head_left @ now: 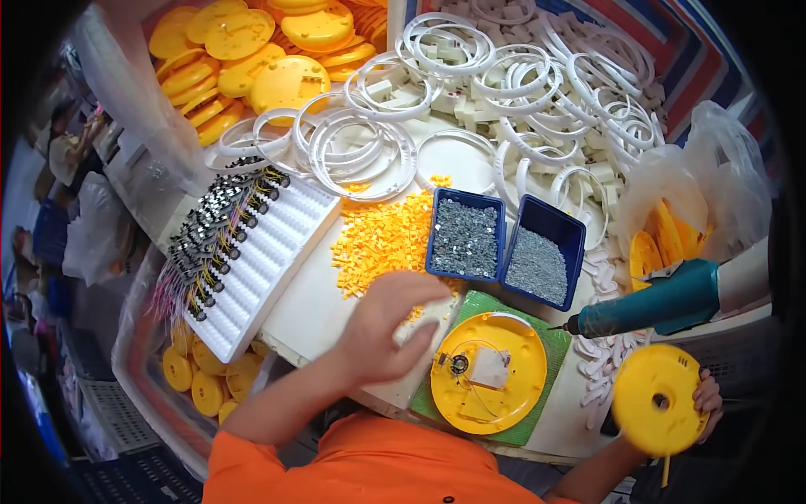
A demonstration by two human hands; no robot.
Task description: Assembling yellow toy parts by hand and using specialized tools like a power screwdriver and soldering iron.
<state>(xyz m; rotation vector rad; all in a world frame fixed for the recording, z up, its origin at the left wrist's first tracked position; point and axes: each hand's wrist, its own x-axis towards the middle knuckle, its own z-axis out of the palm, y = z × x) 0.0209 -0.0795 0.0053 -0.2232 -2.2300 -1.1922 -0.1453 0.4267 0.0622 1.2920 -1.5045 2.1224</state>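
Observation:
My right hand [708, 399] grips the edge of a round yellow plastic cover [661, 400] with a hole in its middle, off to the right of the worktable. A thin yellow strip hangs from that cover's lower edge. My left hand [390, 323] is over the near edge of the small yellow plastic pieces [382, 244], its thumb and fingers apart and nothing visible between them. To its right, a yellow round housing [489, 412] lies open side up on a green mat [537, 336]. Inside it are a white block [489, 370], a small black round part [458, 364] and thin wires.
Two blue bins [504, 277] hold small metal parts. A teal power screwdriver [646, 307] points in from the right above white plastic pieces [596, 370]. Left stands a white foam tray [260, 252] with wired parts. White rings [361, 160] and yellow discs [243, 42] pile up behind.

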